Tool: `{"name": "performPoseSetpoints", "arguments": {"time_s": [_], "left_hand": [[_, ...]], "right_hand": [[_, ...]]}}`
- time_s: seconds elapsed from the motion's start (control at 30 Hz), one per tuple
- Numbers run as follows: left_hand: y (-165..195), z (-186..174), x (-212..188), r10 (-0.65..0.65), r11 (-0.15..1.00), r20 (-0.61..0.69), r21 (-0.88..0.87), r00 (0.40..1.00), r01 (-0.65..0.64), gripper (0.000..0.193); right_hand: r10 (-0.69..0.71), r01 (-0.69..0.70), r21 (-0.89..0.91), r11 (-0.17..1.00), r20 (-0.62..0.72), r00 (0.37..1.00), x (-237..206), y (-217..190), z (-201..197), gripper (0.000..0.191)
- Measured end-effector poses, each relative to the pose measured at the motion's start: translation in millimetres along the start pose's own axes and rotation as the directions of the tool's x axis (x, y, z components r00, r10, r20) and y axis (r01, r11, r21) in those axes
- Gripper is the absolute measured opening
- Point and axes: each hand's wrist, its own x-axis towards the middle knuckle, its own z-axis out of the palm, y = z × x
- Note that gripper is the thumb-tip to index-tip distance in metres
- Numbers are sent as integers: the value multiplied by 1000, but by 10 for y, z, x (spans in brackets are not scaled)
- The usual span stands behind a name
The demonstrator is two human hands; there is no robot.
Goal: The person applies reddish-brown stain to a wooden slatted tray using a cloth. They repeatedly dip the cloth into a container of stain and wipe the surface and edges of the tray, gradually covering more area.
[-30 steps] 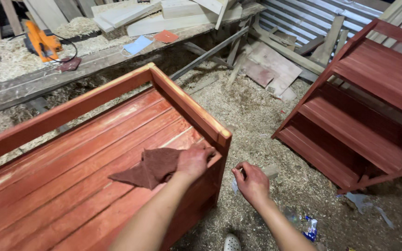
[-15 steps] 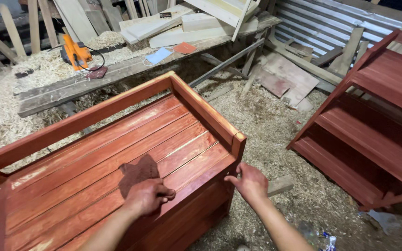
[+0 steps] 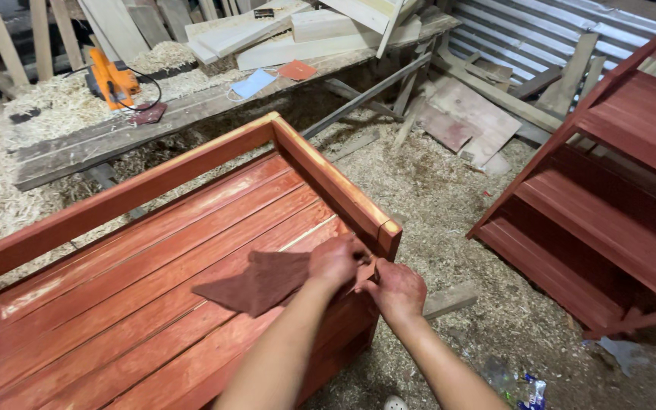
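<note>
A red-stained wooden bench (image 3: 146,250) with a slatted top lies below me. A dark red-brown rag (image 3: 256,281) rests on its slats near the right end. My left hand (image 3: 335,262) is closed on the rag's right edge, close to the bench's corner post (image 3: 385,231). My right hand (image 3: 398,290) is right beside it at the bench's end, fingers curled and touching the same edge of the rag; both hands are stained red.
A red-stained stepped shelf (image 3: 609,197) stands at the right. A long workbench (image 3: 191,99) at the back carries planks, sawdust, an orange power tool (image 3: 111,80) and a blue face mask (image 3: 253,83). Sawdust, board offcuts (image 3: 461,118) and corrugated metal sheets cover the floor.
My left hand slid the rag right, back toward the bench's corner. My right hand moved in from the side to meet it at the rag's edge.
</note>
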Motion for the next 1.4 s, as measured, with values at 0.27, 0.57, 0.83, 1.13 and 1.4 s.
{"name": "performPoseSetpoints", "arguments": {"time_s": [0.27,0.57,0.83,1.13,1.4], "left_hand": [[97,-315,-308,-158,983,190,-60,969,172,20],[-1191,-1256,-2128,-45,999,250,25,967,40,23],[-2226,-2379,-3121,-349,937,391,172,852,304,20],[-1623,-1734,-2303,-404,912,162,140,900,385,20],[-1554,-1709,-2014,-428,900,143,159,892,406,31]], "right_hand": [[38,-37,-40,999,10,999,-50,-78,-18,50],[97,-80,-109,991,159,983,-142,-225,-135,50],[-221,199,182,963,107,969,-76,-272,-202,34],[-500,528,175,831,-180,847,107,-682,166,25],[-580,548,270,792,50,813,161,-519,-65,62]]}}
